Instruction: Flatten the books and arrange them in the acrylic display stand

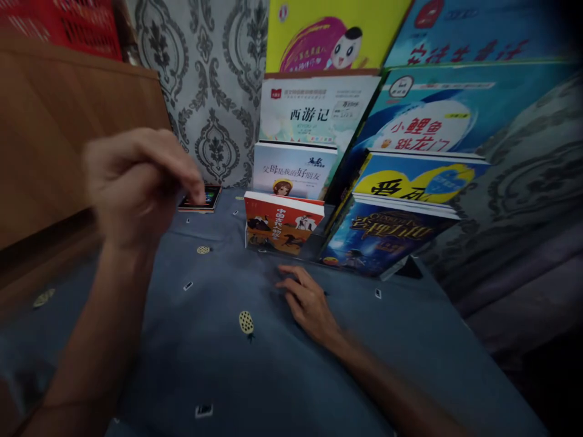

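Raised at the left, my left hand [141, 182] is blurred by motion. Its fingers curl over and downward, and no object shows in them; the palm side is hidden. My right hand [312, 303] is low over the blue tablecloth [214, 364], fingers apart and empty. Just beyond it stands a red-orange book [285, 227], the front one of a stepped row. Right of that is a dark blue book [382, 237] at the front of a second row. A small dark, flat item [210, 197] lies behind my left hand's fingertips.
Behind the front books rise a pale book [291, 167], a white-green book [314, 109], a yellow book [310, 36], a yellow-blue book [419, 176] and a teal book [455, 103]. A wooden cabinet [68, 121] bounds the left, with a red basket [68, 27] on it. Patterned wallpaper [218, 121] backs everything.
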Demonstrator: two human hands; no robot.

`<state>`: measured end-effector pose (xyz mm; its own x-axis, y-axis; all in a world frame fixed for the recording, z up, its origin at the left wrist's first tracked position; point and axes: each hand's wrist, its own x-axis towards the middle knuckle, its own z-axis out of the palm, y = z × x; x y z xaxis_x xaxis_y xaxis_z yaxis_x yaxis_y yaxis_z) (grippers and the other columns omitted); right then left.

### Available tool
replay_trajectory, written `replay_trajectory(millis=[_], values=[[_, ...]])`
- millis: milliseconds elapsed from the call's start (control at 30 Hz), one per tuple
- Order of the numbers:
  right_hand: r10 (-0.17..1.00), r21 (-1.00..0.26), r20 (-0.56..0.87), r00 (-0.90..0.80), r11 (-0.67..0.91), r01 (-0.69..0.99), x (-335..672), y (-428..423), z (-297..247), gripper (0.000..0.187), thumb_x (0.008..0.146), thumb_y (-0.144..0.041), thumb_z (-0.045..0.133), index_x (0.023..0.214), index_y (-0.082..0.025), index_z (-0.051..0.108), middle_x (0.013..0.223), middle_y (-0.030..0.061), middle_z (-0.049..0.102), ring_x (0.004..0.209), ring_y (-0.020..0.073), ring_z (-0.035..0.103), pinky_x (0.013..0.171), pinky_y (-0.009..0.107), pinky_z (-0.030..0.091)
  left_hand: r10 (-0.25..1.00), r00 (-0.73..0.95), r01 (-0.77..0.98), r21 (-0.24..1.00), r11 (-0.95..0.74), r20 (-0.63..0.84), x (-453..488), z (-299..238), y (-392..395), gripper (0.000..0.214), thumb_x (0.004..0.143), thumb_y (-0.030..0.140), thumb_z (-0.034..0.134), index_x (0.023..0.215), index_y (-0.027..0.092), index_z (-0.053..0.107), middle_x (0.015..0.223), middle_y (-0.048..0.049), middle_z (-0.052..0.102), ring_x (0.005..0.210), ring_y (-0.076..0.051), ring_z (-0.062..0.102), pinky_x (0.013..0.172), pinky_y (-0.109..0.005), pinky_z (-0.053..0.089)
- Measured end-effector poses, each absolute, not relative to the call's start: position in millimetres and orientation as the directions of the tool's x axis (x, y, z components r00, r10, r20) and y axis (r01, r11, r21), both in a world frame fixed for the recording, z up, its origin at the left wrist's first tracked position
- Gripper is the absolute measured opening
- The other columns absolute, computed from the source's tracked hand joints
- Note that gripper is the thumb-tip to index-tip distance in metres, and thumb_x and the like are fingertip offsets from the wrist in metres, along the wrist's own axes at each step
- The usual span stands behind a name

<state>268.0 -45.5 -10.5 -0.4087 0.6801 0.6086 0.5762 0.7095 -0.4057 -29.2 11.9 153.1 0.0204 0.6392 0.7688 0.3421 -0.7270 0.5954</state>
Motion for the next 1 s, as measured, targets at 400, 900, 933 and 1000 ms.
replay_trajectory(millis=[400,900,933,1000], values=[[0.685,-0.394,0.595,-0.420,0.704,0.591,267.4,-43.1,-10.2,0.033,0.083,0.002,0.045,0.094,-0.021,0.067,0.120,0.0124,0.067,0.113,0.0238,0.065,0.090,0.039,0.058,0.972,-0.045,0.966,0.257,-0.016,0.230,-77.0,33.8,173.2,0.066,0.093,0.043,0.048,0.151,0.012,0.040,0.162,-0.0202,0.032,0.153,-0.038,0.019,0.116,-0.072,0.016],[0.696,-0.398,0.576,-0.428,0.696,0.597,269.4,-40.6,-14.3,0.030,0.084,0.002,0.047,0.092,-0.020,0.066,0.117,0.0117,0.067,0.109,0.0236,0.066,0.087,0.038,0.059,0.995,0.071,0.981,-0.183,-0.059,0.063,-116.9,23.3,172.7,0.066,0.098,0.061,0.036,0.147,0.018,0.043,0.147,-0.0231,0.053,0.133,-0.042,0.052,0.105,-0.071,0.033],[0.696,-0.397,0.576,-0.428,0.697,0.597,269.2,-40.1,-15.0,0.030,0.084,0.002,0.047,0.092,-0.020,0.066,0.117,0.0114,0.067,0.109,0.0234,0.066,0.086,0.038,0.059,0.993,0.107,0.970,-0.225,-0.092,0.056,-117.5,25.7,171.5,0.062,0.099,0.059,0.036,0.144,0.018,0.046,0.144,-0.0222,0.056,0.130,-0.041,0.055,0.104,-0.068,0.036],[0.698,-0.398,0.575,-0.428,0.695,0.599,268.9,-39.4,-15.9,0.031,0.084,0.001,0.047,0.092,-0.021,0.067,0.116,0.0109,0.067,0.109,0.0230,0.066,0.085,0.037,0.060,0.985,0.170,0.944,-0.292,-0.155,0.027,-116.7,29.8,172.4,0.057,0.101,0.054,0.034,0.141,0.017,0.048,0.139,-0.0211,0.061,0.125,-0.038,0.059,0.101,-0.059,0.042]])
